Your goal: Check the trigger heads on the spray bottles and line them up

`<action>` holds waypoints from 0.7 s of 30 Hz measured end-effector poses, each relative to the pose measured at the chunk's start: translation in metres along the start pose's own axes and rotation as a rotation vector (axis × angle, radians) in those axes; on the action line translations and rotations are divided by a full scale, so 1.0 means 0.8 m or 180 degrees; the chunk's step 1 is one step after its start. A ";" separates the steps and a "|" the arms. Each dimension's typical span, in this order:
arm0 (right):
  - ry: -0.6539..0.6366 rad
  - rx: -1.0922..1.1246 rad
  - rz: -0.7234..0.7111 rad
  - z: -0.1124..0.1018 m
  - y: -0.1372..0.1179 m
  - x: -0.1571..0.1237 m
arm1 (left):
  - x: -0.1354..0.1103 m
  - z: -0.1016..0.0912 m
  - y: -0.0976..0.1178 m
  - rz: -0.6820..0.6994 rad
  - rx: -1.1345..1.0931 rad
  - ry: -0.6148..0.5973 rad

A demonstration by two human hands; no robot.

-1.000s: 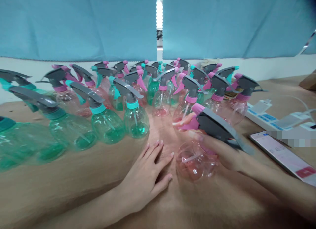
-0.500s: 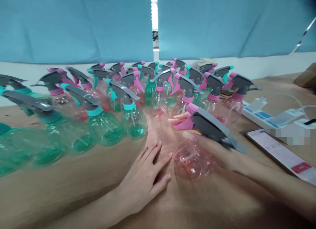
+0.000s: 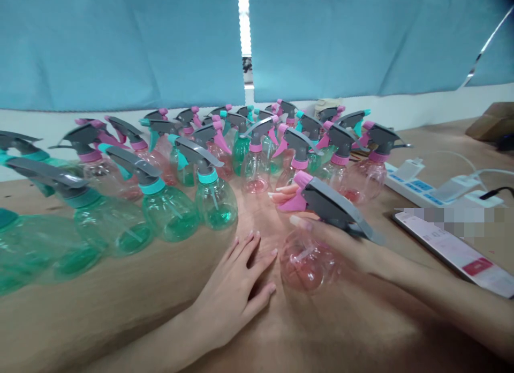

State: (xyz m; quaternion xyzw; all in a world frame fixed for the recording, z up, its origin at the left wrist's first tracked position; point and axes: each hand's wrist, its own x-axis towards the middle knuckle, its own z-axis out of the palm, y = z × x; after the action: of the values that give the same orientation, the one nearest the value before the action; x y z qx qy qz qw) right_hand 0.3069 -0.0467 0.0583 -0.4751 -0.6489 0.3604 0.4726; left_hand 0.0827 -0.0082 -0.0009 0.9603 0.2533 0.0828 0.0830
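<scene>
Spray btl (image 3: 301,265) is clear pink w/ grey/pink trigger head (image 3: 328,202), R fingers (image 3: 315,228) holding it, L fingers (image 3: 263,263) spread on tbl (image 3: 140,303).

Blue curtains (image 3: 120,51): lightly creased
Bright gap (image 3: 244,22): narrow, between the curtains
White wall (image 3: 425,109): below the curtains
Brown tabletop (image 3: 100,303): in front of the curtains

Held pink spray btl (image 3: 301,268): neck mostly behind R hand (image 3: 341,244). Leftmost green spray btl (image 3: 24,239) cut by edge. Phone (image 3: 450,247) txt blurred.
</scene>
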 end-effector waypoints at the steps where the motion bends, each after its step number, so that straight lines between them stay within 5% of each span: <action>1: -0.0030 0.0008 0.0050 0.000 0.000 0.000 | 0.000 0.000 0.000 -0.0005 0.0001 -0.0002; 11: -0.0200 0.0135 0.0157 -0.004 0.021 -0.003 | -0.002 0.001 0.000 -0.0046 0.0017 -0.0013; 21: 0.0071 -0.0022 -0.0156 -0.001 -0.004 0.001 | -0.002 0.001 0.000 -0.0030 0.0008 -0.0026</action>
State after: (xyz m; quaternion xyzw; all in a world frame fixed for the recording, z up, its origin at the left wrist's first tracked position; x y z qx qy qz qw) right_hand 0.3066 -0.0471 0.0615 -0.4647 -0.6562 0.3413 0.4868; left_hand 0.0817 -0.0090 -0.0020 0.9595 0.2575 0.0781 0.0833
